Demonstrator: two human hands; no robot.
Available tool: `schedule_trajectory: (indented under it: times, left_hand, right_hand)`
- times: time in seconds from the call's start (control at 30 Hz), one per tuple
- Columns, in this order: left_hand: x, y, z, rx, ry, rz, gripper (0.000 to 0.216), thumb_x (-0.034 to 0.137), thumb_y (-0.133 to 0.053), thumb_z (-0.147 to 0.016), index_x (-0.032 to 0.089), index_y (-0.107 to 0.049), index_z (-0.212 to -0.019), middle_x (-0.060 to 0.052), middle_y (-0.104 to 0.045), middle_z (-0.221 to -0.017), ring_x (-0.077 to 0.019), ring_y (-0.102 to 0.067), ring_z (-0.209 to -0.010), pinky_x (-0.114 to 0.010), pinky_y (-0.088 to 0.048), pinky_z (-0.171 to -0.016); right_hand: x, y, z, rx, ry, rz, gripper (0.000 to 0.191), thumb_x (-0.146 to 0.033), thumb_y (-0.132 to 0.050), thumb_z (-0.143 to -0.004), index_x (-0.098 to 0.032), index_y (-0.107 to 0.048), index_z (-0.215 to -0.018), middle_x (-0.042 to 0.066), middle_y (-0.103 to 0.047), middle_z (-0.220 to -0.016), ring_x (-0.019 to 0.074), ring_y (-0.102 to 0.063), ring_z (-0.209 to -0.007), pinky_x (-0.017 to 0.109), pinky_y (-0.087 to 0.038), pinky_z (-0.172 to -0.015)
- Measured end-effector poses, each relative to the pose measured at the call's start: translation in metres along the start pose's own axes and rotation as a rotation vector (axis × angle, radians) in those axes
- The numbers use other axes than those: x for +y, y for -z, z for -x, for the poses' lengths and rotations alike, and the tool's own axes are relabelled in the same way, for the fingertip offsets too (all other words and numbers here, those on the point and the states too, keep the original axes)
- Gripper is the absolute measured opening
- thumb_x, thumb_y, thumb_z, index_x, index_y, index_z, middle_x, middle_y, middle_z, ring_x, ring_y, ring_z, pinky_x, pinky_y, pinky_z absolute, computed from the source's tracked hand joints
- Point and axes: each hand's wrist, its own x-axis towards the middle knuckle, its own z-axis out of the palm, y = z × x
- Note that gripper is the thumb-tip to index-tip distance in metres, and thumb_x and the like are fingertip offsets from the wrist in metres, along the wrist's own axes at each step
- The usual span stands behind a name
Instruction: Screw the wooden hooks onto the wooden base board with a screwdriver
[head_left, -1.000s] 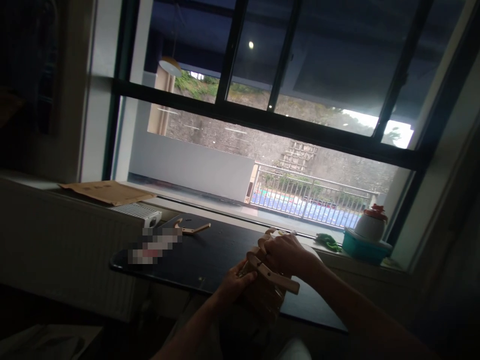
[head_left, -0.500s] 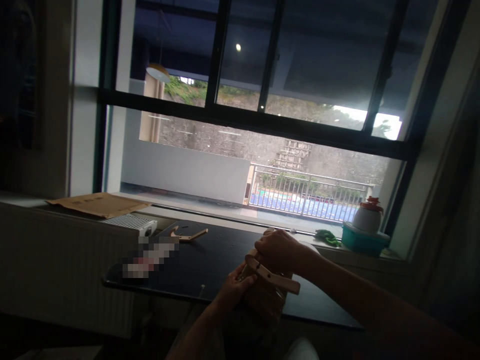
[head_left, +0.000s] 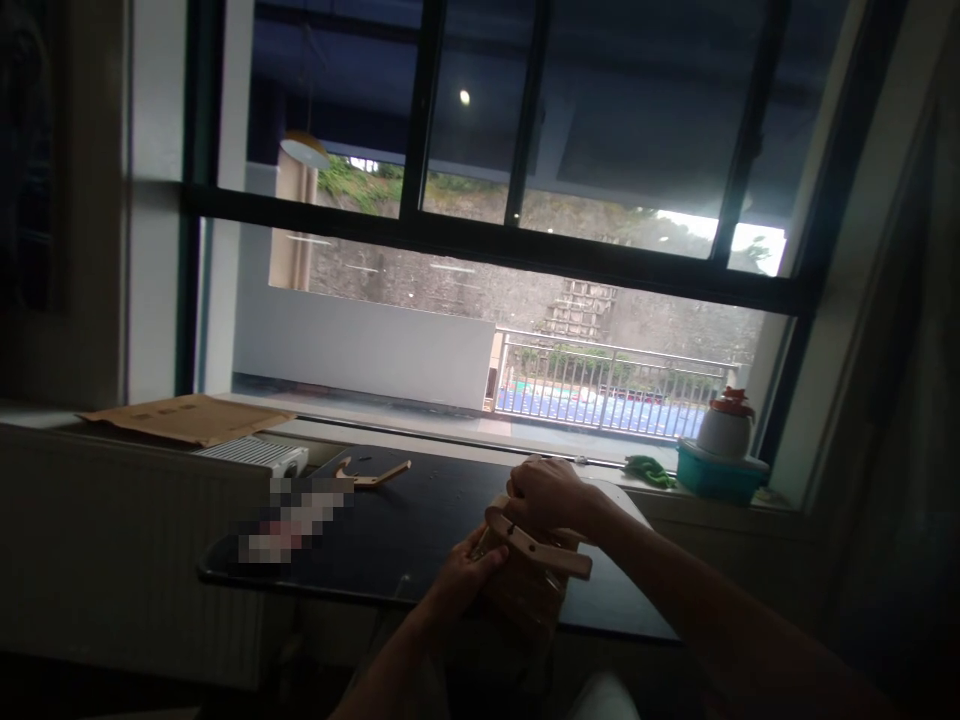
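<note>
Head view: holds what looks like a brown package [head_left: 525, 605] at the near edge of the dark surface [head_left: 375, 540].
Wraps the left hand [head_left: 466, 572] round its side, seemingly to steady it; curls the right hand [head_left: 551, 495] into a fist over the top, cannot tell round what. Shows a curved wooden piece [head_left: 551, 558] against the package, just beside the fist; farther left, a second wooden piece [head_left: 375, 479], well apart, perhaps leaving working room.
</note>
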Motion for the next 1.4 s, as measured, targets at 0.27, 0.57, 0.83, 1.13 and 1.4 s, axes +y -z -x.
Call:
schedule_trajectory:
  times: [0.27,0.57,0.83,1.13,1.4]
  left_hand:
    - [-0.001,0.001,0.002,-0.012,-0.007,0.004,0.061,0.043,-0.075,-0.063,0.016,-0.059,-0.116,-0.008,-0.071,-0.101,-0.0295,-0.063,-0.096,-0.032,-0.05,-0.078]
    - [0.005,-0.003,0.005,0.019,-0.002,-0.009,0.05,0.038,-0.074,-0.065,0.016,-0.063,-0.108,-0.006,-0.071,-0.098,-0.0279,-0.063,-0.094,-0.029,-0.05,-0.076]
    - [0.0,0.001,0.0,0.001,0.003,-0.012,0.06,0.041,-0.075,-0.064,0.016,-0.059,-0.116,-0.008,-0.071,-0.101,-0.0293,-0.063,-0.097,-0.031,-0.049,-0.078]
    - [-0.005,0.004,0.001,-0.053,0.009,0.092,0.057,0.039,-0.076,-0.065,0.018,-0.059,-0.115,-0.007,-0.071,-0.1,-0.0293,-0.063,-0.096,-0.033,-0.05,-0.078]
    - [0.0,-0.001,0.005,-0.021,-0.029,0.043,0.057,0.04,-0.074,-0.066,0.016,-0.059,-0.114,-0.008,-0.071,-0.1,-0.0288,-0.063,-0.095,-0.031,-0.05,-0.077]
  right_hand:
    - [0.0,0.01,0.013,0.0,0.174,0.025,0.02,-0.028,-0.046,-0.086,-0.017,-0.063,-0.087,0.007,-0.067,-0.082,0.0177,-0.06,-0.071,0.027,-0.035,-0.06]
    - [-0.001,-0.01,0.014,0.075,0.014,-0.019,0.029,-0.032,-0.037,-0.091,-0.016,-0.061,-0.089,0.008,-0.065,-0.083,0.0188,-0.061,-0.075,0.028,-0.032,-0.059]
    - [0.0,-0.01,0.01,0.103,-0.022,-0.04,0.027,-0.034,-0.041,-0.089,-0.018,-0.063,-0.094,0.007,-0.066,-0.085,0.017,-0.06,-0.071,0.026,-0.034,-0.059]
    - [0.006,0.006,0.012,0.074,0.199,0.015,0.023,-0.032,-0.045,-0.087,-0.018,-0.063,-0.09,0.007,-0.065,-0.085,0.0178,-0.058,-0.073,0.026,-0.034,-0.058]
    - [-0.003,-0.007,0.015,0.113,0.099,0.006,0.026,-0.033,-0.041,-0.09,-0.016,-0.06,-0.087,0.005,-0.063,-0.075,0.0157,-0.057,-0.066,0.027,-0.032,-0.057]
